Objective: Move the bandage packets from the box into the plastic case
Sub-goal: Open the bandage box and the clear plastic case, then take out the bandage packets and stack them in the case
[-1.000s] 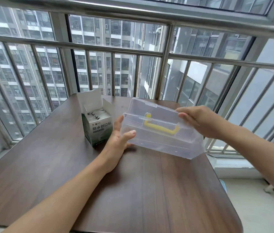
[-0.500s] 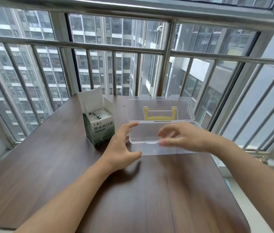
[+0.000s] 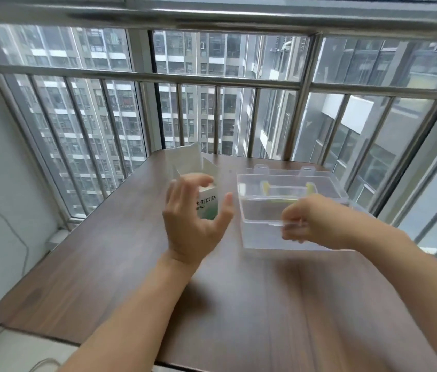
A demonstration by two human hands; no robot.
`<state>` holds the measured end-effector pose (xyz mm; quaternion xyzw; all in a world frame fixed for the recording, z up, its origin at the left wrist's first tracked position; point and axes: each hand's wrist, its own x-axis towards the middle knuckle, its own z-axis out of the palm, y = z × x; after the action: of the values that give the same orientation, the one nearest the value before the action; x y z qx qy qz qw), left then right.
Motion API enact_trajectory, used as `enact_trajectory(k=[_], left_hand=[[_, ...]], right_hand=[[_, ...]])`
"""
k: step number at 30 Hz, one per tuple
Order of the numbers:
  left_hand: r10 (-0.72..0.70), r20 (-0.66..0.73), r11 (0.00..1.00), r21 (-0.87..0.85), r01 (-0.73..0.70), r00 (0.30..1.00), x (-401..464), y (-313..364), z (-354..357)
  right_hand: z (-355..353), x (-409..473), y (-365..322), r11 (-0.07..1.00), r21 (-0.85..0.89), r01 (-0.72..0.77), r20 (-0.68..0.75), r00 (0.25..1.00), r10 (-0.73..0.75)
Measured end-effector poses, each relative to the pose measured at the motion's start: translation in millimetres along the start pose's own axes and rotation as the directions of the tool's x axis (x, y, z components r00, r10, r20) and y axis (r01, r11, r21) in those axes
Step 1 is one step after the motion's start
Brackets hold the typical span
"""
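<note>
Spread left hand (image 3: 194,226) before box (image 3: 206,204)

- Dark wood-grain table (image 3: 239,304), rounded at the corners, set against a barred window.
- On the far left part: a small white-and-green bandage box (image 3: 208,206), upright, top flaps open, partly hidden behind a hand; contents out of sight.
- Just right of it, apart from it: a clear plastic case (image 3: 260,232), lid (image 3: 327,183) swung back, a yellow handle (image 3: 267,187) seen through the lid, somewhat blurred.
- Case interior apparently empty.
</note>
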<state>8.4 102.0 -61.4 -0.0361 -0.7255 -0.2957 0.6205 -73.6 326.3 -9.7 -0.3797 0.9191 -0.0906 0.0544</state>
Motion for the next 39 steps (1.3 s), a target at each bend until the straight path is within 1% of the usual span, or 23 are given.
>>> enact_trajectory(k=[1,2,3,4,5,6,7,8,10,12,14,16,18,19,21,23,26,28,31,33,35,37,39], left_hand=[[-0.013,-0.057,0.999,0.041,0.015,0.998,5.6,-9.5,-4.8],[-0.074,-0.058,0.993,0.083,0.078,0.996,12.8,-22.5,-11.2],[-0.192,0.011,0.976,0.104,0.190,0.981,15.9,-36.6,-15.9],[-0.344,0.128,0.938,0.093,0.334,0.930,17.2,-50.5,-20.3],[-0.479,0.264,0.875,0.065,0.480,0.837,17.1,-60.3,-23.5],[-0.560,0.388,0.804,0.042,0.593,0.732,16.0,-67.3,-24.7],[-0.587,0.484,0.750,0.023,0.661,0.649,13.8,-72.3,-22.7],[-0.596,0.539,0.705,-0.004,0.709,0.596,11.0,-77.5,-20.0],[-0.601,0.581,0.629,-0.080,0.774,0.549,7.5,-81.6,-14.4],[-0.579,0.633,0.563,-0.144,0.814,0.513,6.4,-82.0,-12.8],[-0.528,0.693,0.541,-0.171,0.823,0.491,6.6,-81.3,-14.1],[-0.482,0.737,0.537,-0.177,0.825,0.473,6.3,-78.7,-15.0],[-0.455,0.760,0.538,-0.180,0.824,0.464,4.5,-74.8,-14.7],[-0.447,0.766,0.539,-0.181,0.822,0.461,3.5,-73.7,-14.3],[-0.444,0.770,0.540,-0.178,0.823,0.458,2.2,-74.6,-14.3],[-0.439,0.775,0.537,-0.179,0.824,0.455,2.1,-74.7,-16.1],[-0.444,0.770,0.543,-0.175,0.821,0.458,2.1,-76.7,-16.9],[-0.448,0.768,0.550,-0.168,0.818,0.459,3.3,-77.4,-15.6],[-0.451,0.759,0.582,-0.149,0.800,0.469,4.0,-79.2,-14.3],[-0.465,0.741,0.590,-0.148,0.794,0.484,3.0,-80.7,-14.6],[-0.478,0.723,0.598,-0.149,0.788,0.499,3.1,-82.0,-15.6],[-0.477,0.718,0.605,-0.150,0.782,0.507,3.7,-84.0,-15.4],[-0.482,0.721,0.598,-0.146,0.788,0.499,4.6,-84.8,-15.1]], right_hand=[[8.1,0.9,-1.7,1.000,0.009,0.006,0.019,1.000,-0.006],[16.5,2.9,-5.3,1.000,0.023,0.020,0.022,1.000,-0.020],[24.5,1.8,-5.6,0.998,0.057,0.020,0.022,1.000,-0.021],[31.6,1.8,-4.4,0.996,0.090,0.030,-0.002,1.000,-0.030],[36.3,2.2,-5.0,0.995,0.092,0.040,-0.032,0.999,-0.037],[36.8,2.3,-8.1,0.996,0.074,0.058,-0.054,0.997,-0.054],[35.2,2.1,-10.4,0.995,0.074,0.066,-0.062,0.996,-0.061],[32.1,3.5,-13.2,0.992,0.090,0.085,-0.071,0.994,-0.079],[23.6,5.1,-16.7,0.979,0.178,0.100,-0.122,0.989,-0.078],[10.4,5.4,-23.9,0.956,0.266,0.123,-0.260,0.964,-0.052],[-6.6,7.5,-41.4,0.927,0.311,0.212,-0.429,0.901,-0.062],[-23.3,15.2,-69.4,0.890,0.329,0.315,-0.485,0.865,-0.127],[-32.5,31.8,-98.2,0.908,0.229,0.352,-0.419,0.877,-0.235],[-32.5,45.2,-109.0,0.938,0.115,0.327,-0.352,0.896,-0.270],[-25.9,78.1,-121.5,0.968,-0.105,0.226,-0.217,0.945,-0.244],[-18.1,105.9,-124.9,0.962,-0.231,0.144,-0.111,0.979,-0.174],[-18.2,121.0,-129.5,0.958,-0.255,0.128,-0.006,0.991,-0.134],[-22.7,120.0,-134.4,0.951,-0.273,0.145,0.039,0.989,-0.140],[-21.1,119.9,-141.7,0.917,-0.364,0.162,0.038,0.986,-0.160],[-17.1,118.6,-145.0,0.908,-0.383,0.171,0.007,0.983,-0.182],[-14.0,117.6,-142.7,0.913,-0.354,0.202,-0.042,0.972,-0.231],[-12.6,117.8,-134.1,0.936,-0.255,0.243,-0.123,0.952,-0.281],[-9.1,117.3,-125.5,0.957,-0.088,0.276,-0.234,0.928,-0.289]])
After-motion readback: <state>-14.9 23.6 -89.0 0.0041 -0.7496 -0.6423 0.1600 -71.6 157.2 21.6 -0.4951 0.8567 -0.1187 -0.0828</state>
